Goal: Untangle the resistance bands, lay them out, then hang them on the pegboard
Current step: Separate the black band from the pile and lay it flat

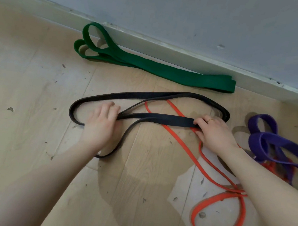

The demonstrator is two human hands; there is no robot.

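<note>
On the wooden floor [37, 82], untangling was partly done.
The green band [167, 72] was laid out by the skirting; the black band [158, 118] was gripped by the left hand [101, 124] and right hand [214, 132], over the orange band [183, 146]; no pegboard was seen.

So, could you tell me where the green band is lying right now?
In the head view, the green band lies folded flat along the baseboard, beyond the black band.
</note>
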